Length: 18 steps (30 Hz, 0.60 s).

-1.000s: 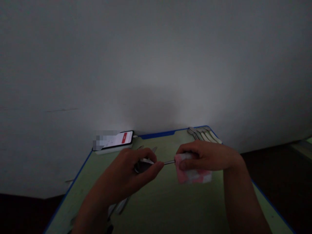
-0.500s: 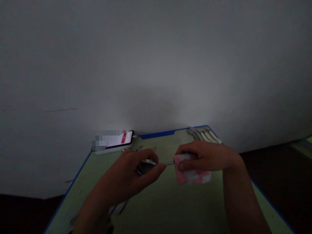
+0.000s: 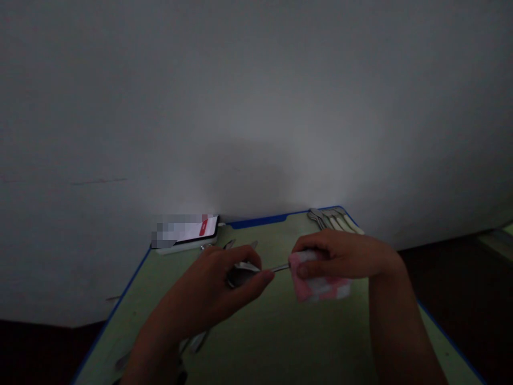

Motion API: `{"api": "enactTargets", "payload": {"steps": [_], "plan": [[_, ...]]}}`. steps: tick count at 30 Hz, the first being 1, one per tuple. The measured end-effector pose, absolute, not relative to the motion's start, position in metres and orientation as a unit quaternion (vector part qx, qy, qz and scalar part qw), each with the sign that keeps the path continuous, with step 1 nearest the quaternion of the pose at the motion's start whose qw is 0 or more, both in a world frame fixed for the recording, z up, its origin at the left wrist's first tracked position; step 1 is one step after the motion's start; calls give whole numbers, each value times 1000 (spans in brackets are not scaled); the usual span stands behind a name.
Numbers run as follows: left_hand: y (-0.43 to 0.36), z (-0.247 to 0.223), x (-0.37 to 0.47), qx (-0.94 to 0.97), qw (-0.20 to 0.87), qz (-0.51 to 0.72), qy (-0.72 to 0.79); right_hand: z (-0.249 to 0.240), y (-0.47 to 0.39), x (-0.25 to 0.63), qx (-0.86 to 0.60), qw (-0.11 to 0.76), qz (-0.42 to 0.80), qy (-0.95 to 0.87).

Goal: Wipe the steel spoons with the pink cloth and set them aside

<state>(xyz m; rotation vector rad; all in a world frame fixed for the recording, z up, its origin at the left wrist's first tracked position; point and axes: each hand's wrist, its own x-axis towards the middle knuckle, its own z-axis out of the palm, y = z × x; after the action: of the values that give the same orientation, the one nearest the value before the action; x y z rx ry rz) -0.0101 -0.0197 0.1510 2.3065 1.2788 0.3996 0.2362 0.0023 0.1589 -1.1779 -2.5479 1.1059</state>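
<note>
My left hand [image 3: 236,278] is closed round the bowl end of a metal spoon [image 3: 241,274], its thumb and forefinger pinching the neck. The thin handle runs to the right and disappears into a folded pink and white checked cloth [image 3: 312,289]. That cloth is gripped in my right hand [image 3: 332,256], thumb in front and fingers behind. The far end of the handle is hidden inside the cloth. Both hands are above the green table, with the spoon roughly level between them.
The green table [image 3: 272,331] has a blue edge and stands against a grey wall [image 3: 256,107]. A lit phone [image 3: 192,230] lies at the back left. Several pieces of cutlery [image 3: 334,219] lie at the back right. More cutlery [image 3: 198,340] is partly hidden by my left arm.
My right hand and the cloth have shifted slightly right and up along the handle, baring a little more of it. My left hand keeps its hold and has barely moved.
</note>
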Motion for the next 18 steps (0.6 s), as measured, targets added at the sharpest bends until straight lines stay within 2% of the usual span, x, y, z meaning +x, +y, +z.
{"api": "enactTargets", "payload": {"steps": [18], "plan": [[-21,151,-10,841,230,151,465,159,3,236,-389,57,369,-842]]}}
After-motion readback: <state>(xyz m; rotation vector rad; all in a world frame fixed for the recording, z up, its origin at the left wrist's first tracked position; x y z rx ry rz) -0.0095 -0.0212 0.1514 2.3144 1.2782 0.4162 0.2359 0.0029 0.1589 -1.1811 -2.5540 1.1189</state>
